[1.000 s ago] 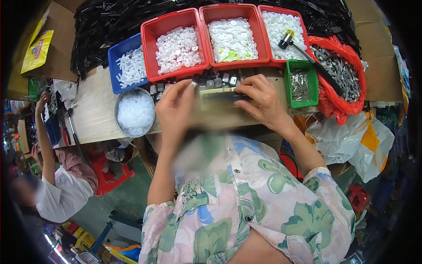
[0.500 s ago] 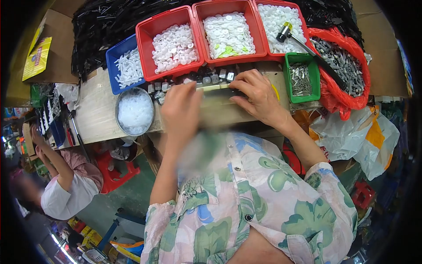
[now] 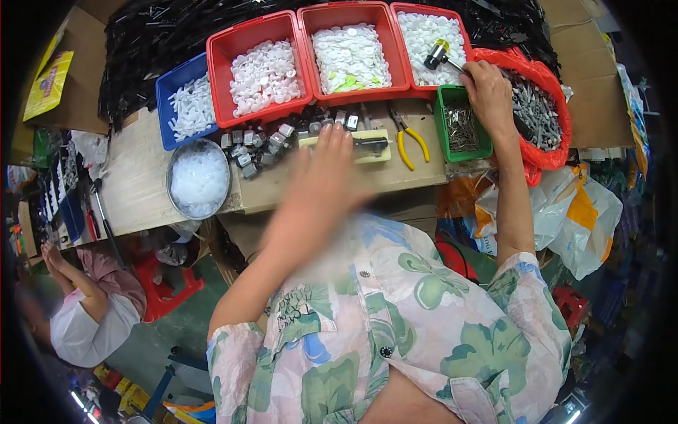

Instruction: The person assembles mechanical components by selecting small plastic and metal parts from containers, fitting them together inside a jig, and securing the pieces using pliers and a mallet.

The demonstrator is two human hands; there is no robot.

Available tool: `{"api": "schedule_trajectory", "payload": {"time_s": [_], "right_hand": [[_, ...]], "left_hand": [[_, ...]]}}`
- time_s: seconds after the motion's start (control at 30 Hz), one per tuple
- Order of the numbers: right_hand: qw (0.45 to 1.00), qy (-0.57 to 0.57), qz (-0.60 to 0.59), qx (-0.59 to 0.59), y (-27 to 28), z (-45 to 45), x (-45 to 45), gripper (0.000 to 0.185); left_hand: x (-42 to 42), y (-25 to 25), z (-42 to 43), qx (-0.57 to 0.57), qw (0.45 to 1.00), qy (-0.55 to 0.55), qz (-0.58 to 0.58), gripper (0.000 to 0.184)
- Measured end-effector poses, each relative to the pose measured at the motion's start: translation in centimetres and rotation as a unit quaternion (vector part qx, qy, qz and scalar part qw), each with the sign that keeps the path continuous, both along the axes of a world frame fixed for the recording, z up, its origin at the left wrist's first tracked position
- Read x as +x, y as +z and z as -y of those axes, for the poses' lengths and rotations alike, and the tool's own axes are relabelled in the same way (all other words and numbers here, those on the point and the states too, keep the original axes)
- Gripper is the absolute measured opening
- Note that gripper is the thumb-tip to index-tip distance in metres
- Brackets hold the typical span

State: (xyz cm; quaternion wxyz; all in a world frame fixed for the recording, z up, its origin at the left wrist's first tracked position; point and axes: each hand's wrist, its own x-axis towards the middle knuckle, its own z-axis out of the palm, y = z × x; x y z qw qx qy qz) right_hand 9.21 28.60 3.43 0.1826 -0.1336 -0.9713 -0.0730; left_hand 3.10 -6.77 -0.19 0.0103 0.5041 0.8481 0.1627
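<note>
My left hand [image 3: 321, 184], blurred at the palm, lies across a cream-coloured block [image 3: 378, 155] with its fingers stretched out flat. A slim black piece [image 3: 371, 143] rests on the block, partly covered by those fingers. My right hand [image 3: 489, 99] is closed around the shaft of a hammer [image 3: 438, 55], whose yellow-and-black head lies over white parts in a red bin. The grip end of the hammer reaches over the red bag. Yellow-handled pliers [image 3: 412, 141] lie between the block and the green bin.
Red bins [image 3: 220, 71] of white parts line the back, beside a blue bin [image 3: 164, 106], a green bin [image 3: 466, 155] of metal pins and a red bag [image 3: 558, 92] of grey plugs. A round bowl [image 3: 171, 185] stands left. Another person [image 3: 92, 304] sits at far left.
My right hand has left the block and moved right onto the hammer. My left hand has shifted right onto the block. The pliers have come into fuller view.
</note>
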Motion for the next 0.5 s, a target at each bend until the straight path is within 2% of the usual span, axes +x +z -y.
{"api": "schedule_trajectory", "payload": {"time_s": [0.07,0.23,0.3,0.33,0.37,0.43,0.5], "right_hand": [[0.998,0.045,-0.009,-0.037,-0.1,-0.3,0.0,0.012],[0.986,0.041,-0.079,-0.14,2.4,4.4,1.8,0.013],[0.937,0.079,-0.026,-0.34,3.4,7.8,3.2,0.015],[0.922,0.086,0.005,-0.378,3.7,9.9,4.1,0.015],[0.905,0.096,0.036,-0.412,3.9,11.5,4.6,0.014],[0.89,0.159,0.028,-0.427,0.4,13.1,5.4,0.014],[0.891,0.149,0.051,-0.425,0.1,13.7,5.6,0.014]], "left_hand": [[0.0,-0.5,-0.5,-0.011,0.999,0.0,-0.043,0.099],[0.0,-1.2,-1.1,-0.038,0.997,0.02,-0.064,0.098],[0.1,-1.6,-0.9,-0.036,0.996,0.013,-0.075,0.098],[0.1,-1.9,-0.9,-0.017,0.996,0.013,-0.085,0.098],[0.0,-2.2,-0.9,0.004,0.995,0.015,-0.096,0.098],[-0.2,-2.9,-0.9,0.026,0.994,0.012,-0.108,0.097],[-0.3,-3.1,-0.8,0.028,0.992,0.008,-0.126,0.096]]}}
